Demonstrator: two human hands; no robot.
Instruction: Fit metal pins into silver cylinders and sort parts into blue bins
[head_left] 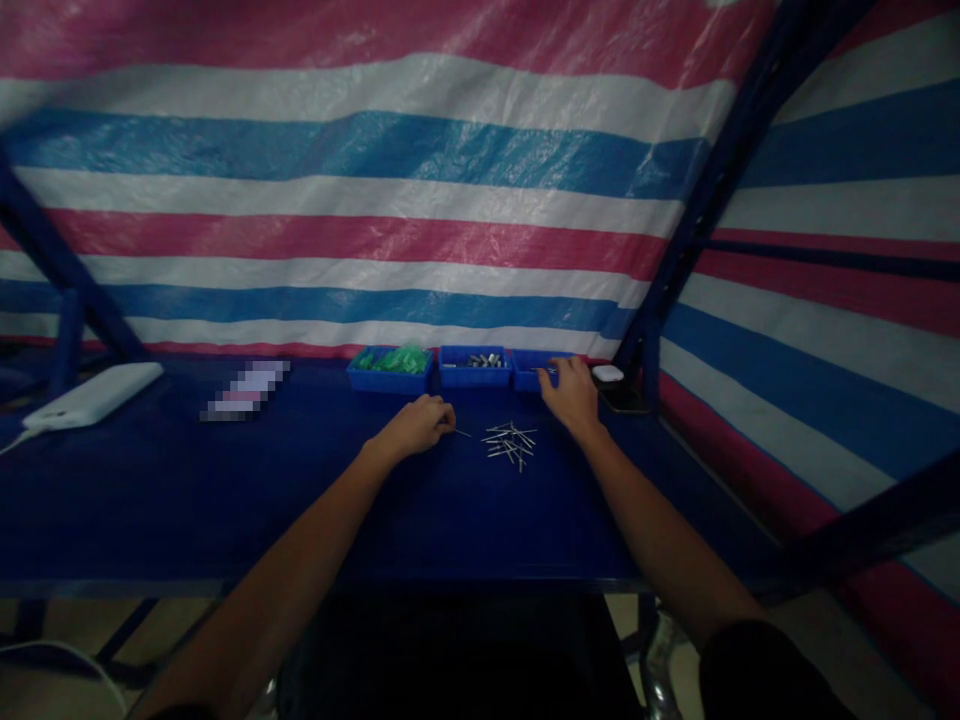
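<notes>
My left hand (pixel 425 424) is closed in a pinch just above the table, and a thin metal pin (pixel 463 433) sticks out to the right from its fingertips. To the right of that hand lies a loose pile of thin silvery pins (pixel 512 442), crossing one another. My right hand (pixel 573 393) reaches over the right-hand blue bin (pixel 525 382), fingers bent inward. A thin metal pin (pixel 541 370) shows at those fingertips; the rest of the bin's inside is partly hidden by the hand.
The middle blue bin (pixel 475 377) holds small metal pieces; the left one (pixel 390 382) holds green pieces. A white case (pixel 607 373) and a dark phone (pixel 625 399) lie at the right. A white power bank (pixel 96 395) with a cable sits left. Striped sheeting hangs behind.
</notes>
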